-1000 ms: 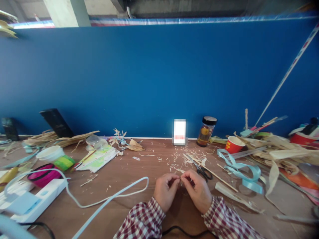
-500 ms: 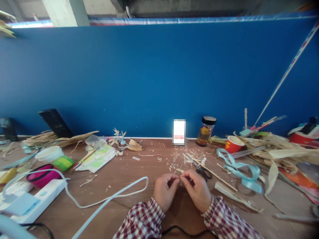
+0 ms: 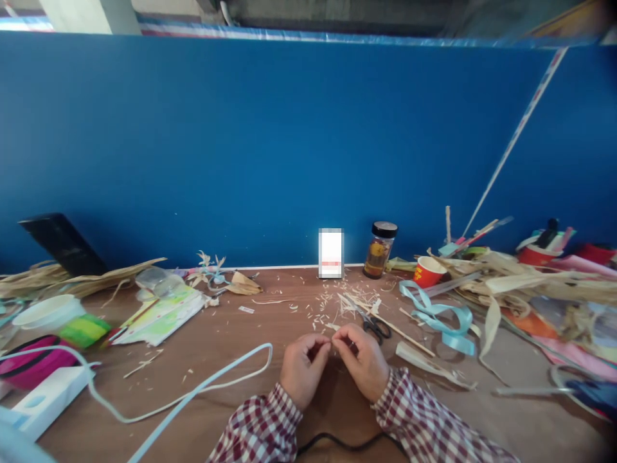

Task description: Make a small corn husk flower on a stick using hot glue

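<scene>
My left hand and my right hand meet fingertip to fingertip low over the brown table. Thumb and forefinger of each are pinched together; whatever lies between them is too small to make out. Just beyond my right hand are black-handled scissors, partly among pale cut scraps. A thin stick lies to the right of the scissors. Closer to my right sleeve is a dried husk strip.
A lidded jar and a bright blurred-out panel stand by the blue partition. Light-blue ribbon, a red paper cup and dried husks lie right. Leftward are a white cable, power strip and painted paper.
The view has turned a little to the right, so everything shifts left in the picture. Both hands keep the same pinch, fingertips still close together.
</scene>
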Demonstrator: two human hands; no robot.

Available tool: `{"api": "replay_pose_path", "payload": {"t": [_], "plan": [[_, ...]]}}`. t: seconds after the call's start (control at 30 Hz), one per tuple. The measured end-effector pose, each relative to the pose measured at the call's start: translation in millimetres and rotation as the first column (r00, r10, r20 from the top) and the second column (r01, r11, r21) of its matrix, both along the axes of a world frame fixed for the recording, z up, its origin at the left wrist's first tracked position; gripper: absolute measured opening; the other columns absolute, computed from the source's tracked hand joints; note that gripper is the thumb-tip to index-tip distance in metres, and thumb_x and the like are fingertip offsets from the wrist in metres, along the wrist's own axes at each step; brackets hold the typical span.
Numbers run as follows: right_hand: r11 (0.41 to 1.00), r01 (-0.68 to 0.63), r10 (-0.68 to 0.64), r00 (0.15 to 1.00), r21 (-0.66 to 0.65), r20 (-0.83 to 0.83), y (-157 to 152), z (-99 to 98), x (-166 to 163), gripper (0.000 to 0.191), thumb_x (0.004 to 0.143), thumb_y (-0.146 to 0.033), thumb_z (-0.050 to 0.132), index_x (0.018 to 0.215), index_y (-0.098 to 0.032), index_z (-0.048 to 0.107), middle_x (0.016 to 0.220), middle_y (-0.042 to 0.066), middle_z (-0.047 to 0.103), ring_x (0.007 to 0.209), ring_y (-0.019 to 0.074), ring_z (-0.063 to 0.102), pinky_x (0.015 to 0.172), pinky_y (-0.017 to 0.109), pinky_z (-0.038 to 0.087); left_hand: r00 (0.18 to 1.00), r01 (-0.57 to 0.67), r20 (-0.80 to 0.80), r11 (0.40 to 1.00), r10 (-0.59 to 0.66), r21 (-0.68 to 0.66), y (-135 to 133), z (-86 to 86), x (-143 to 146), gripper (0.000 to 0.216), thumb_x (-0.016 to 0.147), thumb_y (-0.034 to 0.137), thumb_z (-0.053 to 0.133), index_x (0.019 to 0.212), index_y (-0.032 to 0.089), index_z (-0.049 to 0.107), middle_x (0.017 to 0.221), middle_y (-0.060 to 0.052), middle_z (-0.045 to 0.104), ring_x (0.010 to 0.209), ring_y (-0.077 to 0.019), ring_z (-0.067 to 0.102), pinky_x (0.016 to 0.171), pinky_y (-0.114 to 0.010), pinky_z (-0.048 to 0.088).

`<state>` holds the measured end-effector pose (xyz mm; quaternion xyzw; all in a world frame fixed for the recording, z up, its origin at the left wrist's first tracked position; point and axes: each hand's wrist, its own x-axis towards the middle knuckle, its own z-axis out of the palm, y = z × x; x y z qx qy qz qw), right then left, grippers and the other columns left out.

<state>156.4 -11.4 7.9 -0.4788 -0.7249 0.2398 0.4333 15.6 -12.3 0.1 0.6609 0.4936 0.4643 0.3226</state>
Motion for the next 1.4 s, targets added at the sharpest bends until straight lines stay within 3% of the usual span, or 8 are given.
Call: {"api": "replay_pose_path", "payload": {"t": [0.2, 0.47, 0.57, 0.67, 0.77, 0.83, 0.97, 1.4], "plan": [[0.999, 0.032, -0.031, 0.998, 0.025, -0.054, 4, 3.9, 4, 0.013, 0.082, -0.024, 0.044, 0.078, -0.017, 0.054, 0.074, 0.002, 0.056, 0.067, 0.0123, 0.052, 0.06, 0.023, 0.041, 1.0, -0.009, -0.019, 1.0, 0.008, -0.013, 3, -6.4, -2, 0.018, 0.075, 0.028, 0.05, 0.075, 0.017, 0.065, 0.066, -0.002, 0.065, 0.06, -0.014, 0.056, 0.058, -0.023, 0.044], [0.957, 0.29, -0.284, 0.942, 0.003, -0.177, 25, 37.6, 58, 0.021, 0.081, -0.035, 0.043, 0.086, -0.018, 0.053, 0.065, 0.001, 0.057, 0.057, 0.0126, 0.053, 0.054, 0.023, 0.043, 0.998, -0.023, 0.063, 0.997, 0.027, -0.07, 9, -15.1, -7, 0.021, 0.073, 0.032, 0.052, 0.079, 0.016, 0.064, 0.063, -0.002, 0.064, 0.056, -0.0147, 0.058, 0.056, -0.025, 0.046], [0.945, 0.327, -0.326, 0.945, 0.021, -0.042, 26, 47.8, 92, 0.021, 0.082, -0.034, 0.042, 0.088, -0.018, 0.054, 0.07, 0.002, 0.059, 0.062, 0.0132, 0.055, 0.057, 0.024, 0.043, 0.997, -0.015, 0.074, 0.996, 0.022, -0.09, 10, -15.3, -8, 0.022, 0.072, 0.033, 0.053, 0.081, 0.015, 0.063, 0.065, -0.003, 0.065, 0.057, -0.015, 0.059, 0.056, -0.025, 0.046], [0.954, 0.3, -0.291, 0.913, 0.013, 0.286, 19, 47.7, 120, 0.016, 0.079, -0.028, 0.045, 0.085, -0.018, 0.057, 0.074, 0.002, 0.061, 0.068, 0.0138, 0.055, 0.063, 0.025, 0.041, 0.999, -0.029, 0.035, 0.996, 0.032, -0.085, 10, -14.6, -8, 0.023, 0.072, 0.034, 0.053, 0.081, 0.015, 0.063, 0.062, -0.002, 0.064, 0.056, -0.0151, 0.058, 0.056, -0.025, 0.046], [0.949, 0.307, -0.204, 0.771, -0.072, 0.603, 8, 41.0, 134, 0.011, 0.076, -0.023, 0.049, 0.078, -0.019, 0.059, 0.073, 0.002, 0.061, 0.068, 0.014, 0.054, 0.061, 0.024, 0.036, 1.0, -0.024, -0.021, 0.998, 0.023, -0.063, 10, -11.8, -9, 0.023, 0.073, 0.035, 0.051, 0.08, 0.016, 0.062, 0.059, -0.001, 0.063, 0.056, -0.0149, 0.058, 0.056, -0.025, 0.045], [0.931, 0.347, -0.164, 0.674, -0.112, 0.721, 2, 35.9, 136, 0.01, 0.075, -0.023, 0.051, 0.078, -0.02, 0.06, 0.077, 0.002, 0.06, 0.07, 0.0143, 0.054, 0.06, 0.024, 0.033, 0.999, -0.029, -0.048, 0.998, 0.026, -0.057, 10, -9.7, -10, 0.023, 0.073, 0.036, 0.051, 0.08, 0.017, 0.063, 0.059, 0.0, 0.063, 0.056, -0.0148, 0.058, 0.056, -0.025, 0.045], [0.922, 0.373, -0.144, 0.584, -0.107, 0.799, -4, 28.7, 131, 0.014, 0.076, -0.026, 0.051, 0.087, -0.021, 0.058, 0.086, 0.004, 0.059, 0.077, 0.0155, 0.053, 0.061, 0.024, 0.03, 0.997, -0.047, -0.058, 0.997, 0.044, -0.057, 11, -9.3, -10, 0.024, 0.073, 0.036, 0.051, 0.081, 0.017, 0.063, 0.06, 0.0, 0.064, 0.057, -0.015, 0.059, 0.058, -0.025, 0.045], [0.889, 0.449, -0.187, 0.539, -0.093, 0.821, 16, 16.3, 132, 0.011, 0.079, -0.027, 0.049, 0.08, -0.019, 0.056, 0.077, 0.004, 0.059, 0.072, 0.0152, 0.052, 0.056, 0.024, 0.024, 0.999, -0.039, 0.026, 0.997, 0.041, -0.065, 12, -12.7, -12, 0.024, 0.072, 0.036, 0.053, 0.082, 0.016, 0.063, 0.065, -0.002, 0.066, 0.058, -0.0155, 0.059, 0.058, -0.025, 0.046]]}}
